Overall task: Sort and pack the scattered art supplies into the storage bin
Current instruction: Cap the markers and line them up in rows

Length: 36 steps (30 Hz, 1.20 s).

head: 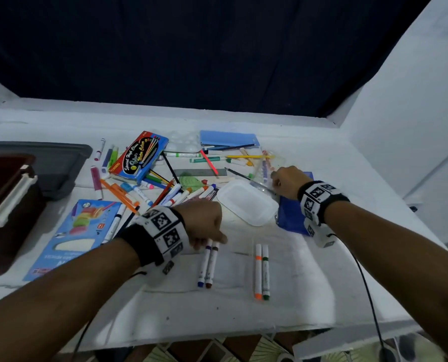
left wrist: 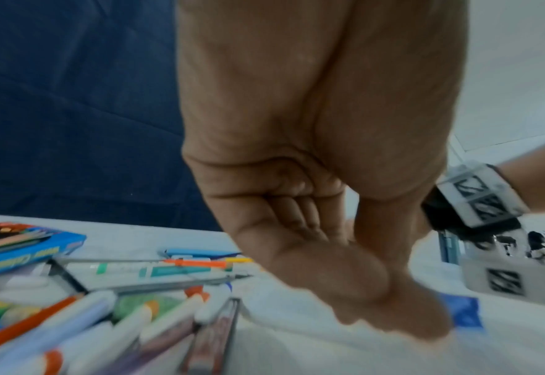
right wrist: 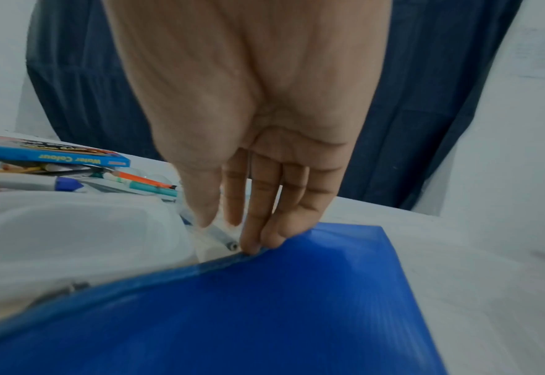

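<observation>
Two white markers with blue and brown caps [head: 207, 265] lie side by side on the white cloth near the front. My left hand [head: 209, 240] hovers over their far ends, its bunched fingertips [left wrist: 393, 322] touching them without a clear grip. An orange and a green marker [head: 262, 270] lie paired to the right. My right hand [head: 276, 181] reaches down with straight fingers [right wrist: 252, 243] that touch the edge of a blue folder [right wrist: 265, 317], beside a pen [right wrist: 229, 243] in clear plastic. A heap of markers and pencils [head: 165, 189] fills the table's middle.
A grey bin [head: 48, 163] and a dark brown box [head: 8, 205] stand at the left edge. A water colour box [head: 139, 155], a blue flat pack [head: 76, 231], a white plastic lid [head: 246, 202] and a light blue case [head: 228, 138] lie around the heap.
</observation>
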Each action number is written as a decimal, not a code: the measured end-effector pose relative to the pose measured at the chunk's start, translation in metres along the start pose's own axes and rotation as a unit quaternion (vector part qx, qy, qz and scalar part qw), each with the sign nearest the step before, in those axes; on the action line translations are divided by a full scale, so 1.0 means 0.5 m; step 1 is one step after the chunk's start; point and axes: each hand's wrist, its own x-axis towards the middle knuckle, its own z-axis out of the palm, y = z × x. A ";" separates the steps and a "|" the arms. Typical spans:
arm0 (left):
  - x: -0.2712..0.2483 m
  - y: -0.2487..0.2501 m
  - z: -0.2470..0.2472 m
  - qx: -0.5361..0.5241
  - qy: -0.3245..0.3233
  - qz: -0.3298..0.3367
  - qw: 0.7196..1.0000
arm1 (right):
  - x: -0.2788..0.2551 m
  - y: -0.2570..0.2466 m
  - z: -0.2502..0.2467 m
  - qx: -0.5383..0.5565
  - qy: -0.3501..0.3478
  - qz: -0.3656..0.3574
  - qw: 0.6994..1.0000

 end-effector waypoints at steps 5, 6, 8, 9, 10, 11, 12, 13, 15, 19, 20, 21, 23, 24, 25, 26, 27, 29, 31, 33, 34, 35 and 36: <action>0.066 -0.004 -0.106 0.002 0.080 0.019 0.997 | -0.020 0.027 0.014 0.069 -0.021 -0.009 0.997; 0.083 -0.003 -0.120 0.012 0.095 0.020 0.995 | -0.021 0.023 0.013 0.060 -0.017 -0.011 0.998; 0.122 -0.006 -0.140 0.031 0.124 0.015 0.992 | -0.017 0.019 0.014 0.049 -0.009 -0.015 0.999; 0.146 -0.009 -0.146 0.036 0.136 0.015 0.990 | -0.015 0.017 0.016 0.055 -0.009 -0.016 0.998; 0.170 -0.012 -0.152 0.042 0.144 0.016 0.989 | -0.012 0.018 0.020 0.059 -0.006 -0.020 0.998; 0.196 -0.016 -0.154 0.046 0.152 0.017 0.987 | -0.012 0.018 0.023 0.058 0.004 -0.031 0.998; 0.219 -0.017 -0.155 0.050 0.159 0.014 0.986 | -0.013 0.019 0.022 0.053 0.015 -0.035 0.998; 0.243 -0.018 -0.154 0.056 0.169 0.012 0.984 | -0.014 0.023 0.022 0.052 0.031 -0.035 0.998; 0.287 -0.019 -0.153 0.066 0.184 0.008 0.981 | -0.019 0.040 0.019 0.063 0.074 -0.008 0.995; 0.352 0.018 -0.168 0.107 0.187 0.024 0.976 | -0.037 0.091 0.015 0.063 0.169 0.036 0.983; 0.363 0.032 -0.176 0.115 0.183 0.029 0.976 | -0.042 0.103 0.017 0.059 0.157 0.042 0.985; 0.376 0.042 -0.184 0.123 0.183 0.037 0.975 | -0.047 0.111 0.020 0.048 0.121 0.049 0.990; 0.398 0.047 -0.193 0.151 0.178 0.041 0.972 | -0.056 0.123 0.031 0.020 0.035 0.062 0.997; 0.409 0.041 -0.195 0.162 0.166 0.034 0.972 | -0.060 0.127 0.035 0.015 0.002 0.067 0.998; 0.421 0.030 -0.194 0.172 0.153 0.030 0.973 | -0.064 0.128 0.037 0.014 -0.018 0.065 0.998; 0.424 0.020 -0.193 0.180 0.143 0.022 0.973 | -0.066 0.128 0.038 0.019 -0.023 0.055 0.998; 0.426 0.008 -0.193 0.176 0.137 0.017 0.975 | -0.064 0.125 0.037 0.026 -0.014 0.047 0.998; 0.418 -0.009 -0.198 0.164 0.123 0.005 0.979 | -0.055 0.113 0.030 0.050 0.029 0.019 0.998; 0.405 -0.026 -0.207 0.155 0.110 -0.004 0.982 | -0.036 0.090 0.018 0.059 0.057 0.013 0.997; 0.385 -0.042 -0.214 0.153 0.099 -0.016 0.983 | -0.008 0.061 0.004 0.061 0.056 0.019 0.996; 0.374 -0.050 -0.215 0.154 0.095 -0.018 0.983 | 0.009 0.045 -0.002 0.056 0.054 0.016 0.997; 0.366 -0.059 -0.215 0.152 0.093 -0.016 0.984 | 0.028 0.029 -0.008 0.054 0.047 0.018 0.997; 0.357 -0.069 -0.213 0.151 0.093 -0.017 0.984 | 0.050 0.014 -0.011 0.052 0.045 0.019 0.997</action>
